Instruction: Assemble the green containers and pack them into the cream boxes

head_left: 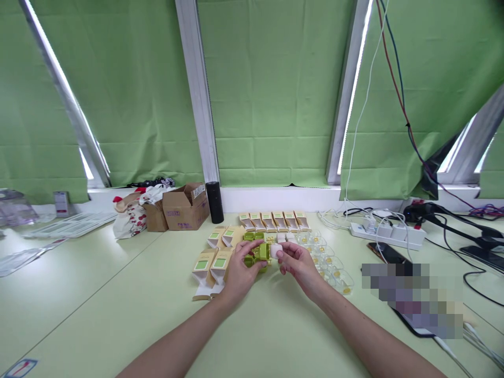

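1. The left hand (240, 270) clasps a small green holder (261, 252) between thumb and fingers, just above the desk (118, 294) and roughly at the middle of its width, well in from the near edge.
2. The right hand (297, 265) pinches a small white block (275, 250) at its fingertips, with the block touching or almost touching the holder's right side. Whether it has begun to enter the holder is too small to tell.
3. To do this well, I judge that the left hand should keep the holder steady with its open side facing the block, while the right hand lines the block up square before pressing, since a tilted block would likely jam.
4. Pressing along the holder's axis with the fingertips, not the palm, looks best, because both pieces are small and easily hidden by the fingers.
5. More green holders (249, 237) lie on the desk just behind the hands, and a few white blocks (285, 237) sit beside them, within easy reach.
6. To the left lie tan cartons with green labels (210, 264). A row of similar cartons (273, 221) stands toward the far edge.
7. To the right, clear plastic trays with yellow bits (328, 262) run in a line away from the right hand.
8. Further out, cardboard boxes (185, 207) and a black cylinder (214, 202) stand at the far edge, and a white power strip (388, 233) with cables lies toward the far right corner.
9. Working low over the desk seems wise, so that a dropped block stays close by.
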### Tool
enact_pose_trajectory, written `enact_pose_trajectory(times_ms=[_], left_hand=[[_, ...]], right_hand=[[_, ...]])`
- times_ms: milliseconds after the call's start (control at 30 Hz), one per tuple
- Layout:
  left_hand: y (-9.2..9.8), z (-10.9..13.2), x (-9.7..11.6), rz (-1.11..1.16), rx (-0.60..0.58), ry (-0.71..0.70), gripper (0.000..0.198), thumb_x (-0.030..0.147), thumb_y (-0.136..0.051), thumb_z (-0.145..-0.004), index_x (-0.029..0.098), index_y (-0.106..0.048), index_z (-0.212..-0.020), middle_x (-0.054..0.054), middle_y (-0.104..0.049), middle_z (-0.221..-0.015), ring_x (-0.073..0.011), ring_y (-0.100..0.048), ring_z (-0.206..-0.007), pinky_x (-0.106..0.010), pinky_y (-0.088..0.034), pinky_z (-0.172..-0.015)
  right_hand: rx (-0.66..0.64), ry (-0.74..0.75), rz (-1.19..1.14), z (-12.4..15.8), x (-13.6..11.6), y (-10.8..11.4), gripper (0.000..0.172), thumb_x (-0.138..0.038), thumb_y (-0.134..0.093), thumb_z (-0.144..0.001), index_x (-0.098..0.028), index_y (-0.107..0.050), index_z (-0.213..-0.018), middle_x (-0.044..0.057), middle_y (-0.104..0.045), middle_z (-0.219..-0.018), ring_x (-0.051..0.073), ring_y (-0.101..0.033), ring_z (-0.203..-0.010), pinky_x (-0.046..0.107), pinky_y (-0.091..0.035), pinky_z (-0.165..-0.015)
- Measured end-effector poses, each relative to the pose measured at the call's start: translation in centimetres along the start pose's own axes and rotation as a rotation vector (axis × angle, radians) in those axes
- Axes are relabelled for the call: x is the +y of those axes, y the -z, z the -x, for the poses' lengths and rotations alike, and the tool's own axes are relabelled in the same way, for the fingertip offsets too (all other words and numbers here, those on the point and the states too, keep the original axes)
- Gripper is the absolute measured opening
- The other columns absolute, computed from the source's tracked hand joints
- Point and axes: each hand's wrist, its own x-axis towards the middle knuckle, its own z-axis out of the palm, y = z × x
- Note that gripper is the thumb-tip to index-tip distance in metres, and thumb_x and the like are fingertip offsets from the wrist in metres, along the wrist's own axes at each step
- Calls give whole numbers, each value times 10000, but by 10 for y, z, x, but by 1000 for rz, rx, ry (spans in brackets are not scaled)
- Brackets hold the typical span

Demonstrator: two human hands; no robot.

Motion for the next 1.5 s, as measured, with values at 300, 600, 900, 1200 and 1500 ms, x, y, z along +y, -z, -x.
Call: enact_pose_trajectory(times_ms=[300,600,900,1200,1500], left_hand=[[-3,6,10,-71,-31,2,502,97,-852,-668,315,-825,-1119,-62,-601,-1212,-287,-615,-1176,-397,-490,-1061],[-3,8,10,-52,-43,-50,465,116,-874,-663,317,-840,-1082,-71,-635,-1194,-313,-564,-1246,-424,-465,-1103],[-3,7,15,-93,-80,-87,469,99,-872,-666,333,-847,-1072,-74,-734,-1121,-340,-524,-1262,-480,-448,-1105],[-4,8,15,-112,-64,-110,473,91,-874,-642,314,-836,-1057,-72,-730,-1096,-340,-524,-1248,-487,-449,-1107],[-3,10,11,-187,-62,-136,459,96,-857,-665,275,-806,-1085,-72,-671,-1136,-305,-572,-1205,-482,-488,-1086]], right_hand=[[-50,23,107,2,-4,-3,443,-532,-962,-658,-175,-806,-868,11,-668,-698,117,-519,-557,263,-460,-494],[-68,17,139,0,0,1,440,-547,-953,-657,-174,-804,-836,5,-656,-674,109,-506,-516,272,-448,-495],[-99,47,194,0,0,2,427,-589,-911,-702,-185,-800,-786,-4,-631,-616,129,-530,-527,283,-460,-536],[-85,56,214,2,1,-3,470,-641,-886,-715,-184,-801,-786,-7,-611,-560,142,-538,-525,295,-499,-549],[-53,73,222,1,9,-2,592,-620,-860,-750,-161,-794,-1118,-33,-627,-625,134,-572,-528,295,-517,-571]])
